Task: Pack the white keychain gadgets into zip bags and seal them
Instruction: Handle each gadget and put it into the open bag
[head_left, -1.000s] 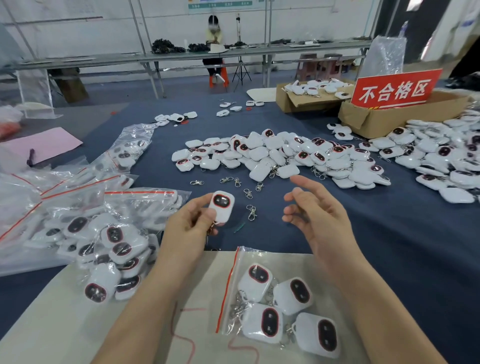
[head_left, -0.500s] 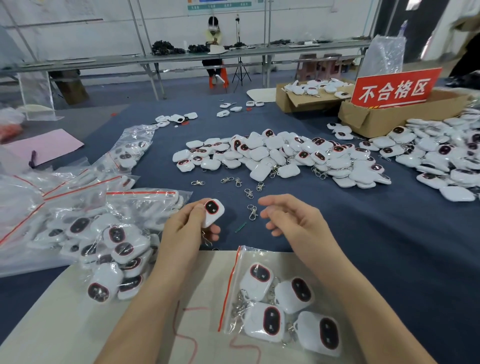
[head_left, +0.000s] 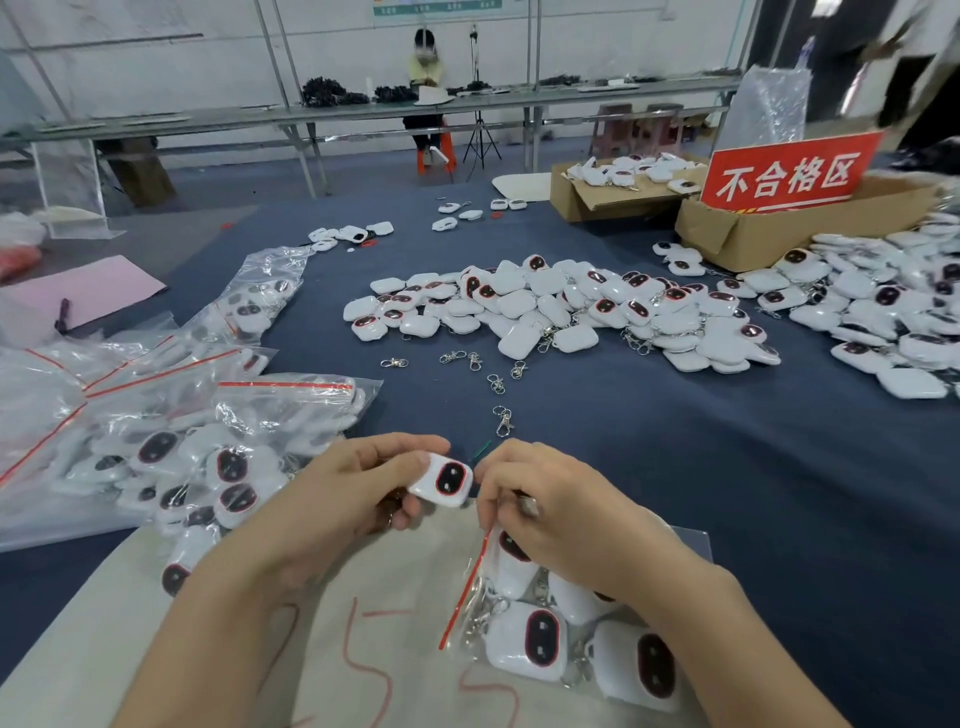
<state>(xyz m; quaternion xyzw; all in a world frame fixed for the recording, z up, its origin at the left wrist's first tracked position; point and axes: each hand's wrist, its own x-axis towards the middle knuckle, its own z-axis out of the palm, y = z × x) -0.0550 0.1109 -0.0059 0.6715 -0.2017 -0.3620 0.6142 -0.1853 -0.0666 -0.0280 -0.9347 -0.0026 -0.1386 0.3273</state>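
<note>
Your left hand (head_left: 332, 499) pinches one gadget (head_left: 442, 480) between thumb and fingers, just above the near edge of the table. Your right hand (head_left: 566, 519) has its fingers curled on the mouth of the bag (head_left: 465, 587), which lies on the pale board (head_left: 405, 665) at that edge with four gadgets already inside. The gadget looks light, hard and smooth, so I think it can slip: hold it by its two flat sides. The bag is thin and soft, so take its lip close to the red strip.
</note>
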